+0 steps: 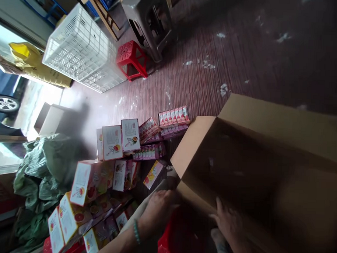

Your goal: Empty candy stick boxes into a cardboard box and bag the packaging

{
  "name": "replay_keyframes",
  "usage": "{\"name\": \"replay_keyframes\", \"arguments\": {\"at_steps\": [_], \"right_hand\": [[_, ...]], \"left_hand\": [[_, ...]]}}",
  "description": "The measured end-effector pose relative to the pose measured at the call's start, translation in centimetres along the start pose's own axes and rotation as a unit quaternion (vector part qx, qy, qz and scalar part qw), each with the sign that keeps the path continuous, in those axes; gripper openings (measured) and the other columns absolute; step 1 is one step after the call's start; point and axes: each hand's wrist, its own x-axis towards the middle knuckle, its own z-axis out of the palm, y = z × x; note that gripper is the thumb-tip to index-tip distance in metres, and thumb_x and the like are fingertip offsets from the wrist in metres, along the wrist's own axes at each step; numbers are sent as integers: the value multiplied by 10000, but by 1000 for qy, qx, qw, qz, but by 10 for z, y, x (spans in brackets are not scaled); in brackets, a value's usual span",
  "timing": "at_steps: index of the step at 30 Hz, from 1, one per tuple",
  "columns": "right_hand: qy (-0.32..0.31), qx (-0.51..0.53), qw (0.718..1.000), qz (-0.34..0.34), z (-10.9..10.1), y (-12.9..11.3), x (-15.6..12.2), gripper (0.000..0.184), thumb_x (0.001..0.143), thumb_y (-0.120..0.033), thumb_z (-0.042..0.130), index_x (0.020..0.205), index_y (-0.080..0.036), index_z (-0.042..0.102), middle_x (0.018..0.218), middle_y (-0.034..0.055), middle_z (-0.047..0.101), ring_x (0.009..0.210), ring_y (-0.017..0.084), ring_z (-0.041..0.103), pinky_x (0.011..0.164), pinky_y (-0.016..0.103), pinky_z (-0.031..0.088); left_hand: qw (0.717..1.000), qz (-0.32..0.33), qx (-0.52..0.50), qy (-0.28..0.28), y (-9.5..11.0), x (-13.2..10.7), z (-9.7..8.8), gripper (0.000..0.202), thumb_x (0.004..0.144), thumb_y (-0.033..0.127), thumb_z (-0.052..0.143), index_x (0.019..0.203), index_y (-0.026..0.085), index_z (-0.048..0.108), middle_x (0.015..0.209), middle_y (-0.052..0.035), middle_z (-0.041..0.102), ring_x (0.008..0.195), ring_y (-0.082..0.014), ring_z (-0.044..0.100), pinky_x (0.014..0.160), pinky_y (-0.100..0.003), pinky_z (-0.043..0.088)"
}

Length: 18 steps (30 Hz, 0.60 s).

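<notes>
A large open cardboard box [239,158] fills the right side, its flaps spread and its inside dark. My right hand [230,221] is at the box's near flap, thumb and fingers around the edge. My left hand [160,203], with a green bead bracelet [136,231] at the wrist, has curled fingers beside the box's near left corner. Shadow hides what its fingertips hold, if anything. Left of it lies a yellow and pink fruit-printed carton [153,174]. Below, between my hands, is a red plastic stool [167,241].
Fruit-printed cartons [111,141] are stacked at left, near open trays of sachets [173,116]. Beyond stand white plastic crates [85,46], a small red stool [132,58] and a grey stool [150,22]. Green sacks [48,166] lie at the left edge.
</notes>
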Motion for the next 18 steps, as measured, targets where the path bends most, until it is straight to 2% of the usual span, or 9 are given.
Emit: {"name": "replay_keyframes", "arguments": {"at_steps": [1, 2, 5, 7, 9, 12, 14, 16, 18], "right_hand": [[26, -11, 1000, -10, 9, 11, 8, 206, 922, -266, 694, 1083, -146, 740, 860, 126, 751, 787, 261, 720, 715, 333, 511], [64, -23, 998, -19, 16, 23, 14, 153, 953, -267, 652, 968, -148, 747, 771, 111, 725, 729, 243, 705, 688, 320, 490], [157, -66, 985, -29, 20, 52, 25, 185, 950, -255, 645, 805, -164, 714, 703, 91, 673, 699, 235, 677, 677, 324, 463], [176, -71, 981, -37, 15, 62, 33, 178, 929, -231, 656, 763, -175, 690, 673, 72, 645, 675, 225, 659, 671, 322, 455], [182, -63, 980, -48, 11, 64, 43, 189, 920, -201, 645, 733, -182, 666, 645, 53, 624, 633, 202, 638, 641, 308, 439], [199, -69, 977, -42, 9, 56, 58, 265, 945, -186, 591, 683, -185, 633, 619, 46, 595, 577, 186, 600, 598, 309, 414], [214, -58, 975, -35, 12, 45, 59, 287, 977, -215, 540, 724, -169, 667, 621, 59, 586, 576, 200, 584, 608, 332, 424], [224, -12, 974, -15, 18, 29, 50, 251, 989, -254, 523, 924, -143, 738, 755, 113, 657, 693, 247, 627, 672, 376, 456], [230, 44, 972, 6, 27, 5, 30, 267, 989, -298, 545, 1143, -193, 737, 1003, 155, 709, 890, 294, 661, 771, 421, 489]], "left_hand": [[1000, 24, -18, 6, 8, 17, 9, 179, 956, 335, 637, 1008, 172, 688, 1032, -91, 734, 1013, -231, 684, 912, -318, 507], [997, 56, -42, 13, 16, 34, 18, 187, 959, 347, 637, 1026, 179, 684, 1060, -87, 731, 1032, -228, 676, 922, -317, 505], [985, 140, -98, 27, 28, 75, 47, 170, 972, 329, 621, 1027, 179, 679, 1064, -90, 735, 1022, -226, 674, 925, -327, 510], [981, 161, -106, 27, 31, 96, 60, 147, 968, 303, 624, 981, 166, 676, 1024, -102, 742, 990, -232, 686, 907, -334, 517], [982, 162, -96, 21, 34, 117, 63, 144, 954, 298, 644, 934, 159, 676, 970, -109, 744, 937, -235, 701, 856, -328, 530], [975, 188, -105, 56, 41, 148, 43, 130, 940, 281, 651, 943, 159, 697, 978, -111, 748, 935, -236, 708, 840, -319, 532], [959, 196, -174, 110, 44, 165, 21, 136, 941, 290, 648, 967, 174, 713, 994, -86, 757, 937, -216, 705, 852, -303, 524], [932, 162, -285, 152, 43, 177, 1, 194, 931, 371, 666, 965, 187, 719, 933, -46, 756, 864, -183, 697, 794, -275, 523], [893, 126, -391, 182, 37, 183, -13, 289, 904, 461, 687, 971, 182, 716, 874, -29, 739, 790, -162, 676, 708, -254, 519]]}}
